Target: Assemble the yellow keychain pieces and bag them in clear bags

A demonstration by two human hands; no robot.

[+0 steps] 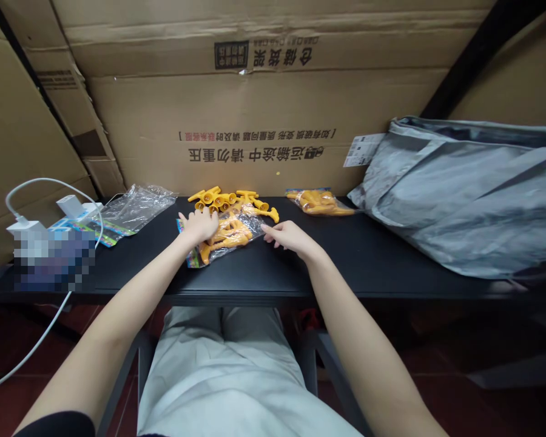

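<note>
A clear plastic bag with yellow plastic pieces inside lies on the black table between my hands. My left hand is closed over its left part, near the colourful printed header, with some fingertips hidden. At the bag's right end, my right hand pinches the clear film between thumb and fingers. Just behind the bag is a pile of loose yellow plastic pieces, several with hollow, funnel-like ends. One yellow piece sticks out beside the bag, close to my right fingertips.
Another filled bag of yellow pieces lies at the back right. Flat clear bags are at the left, beside white chargers and a cable. A large grey bag occupies the right side. Cardboard walls the back.
</note>
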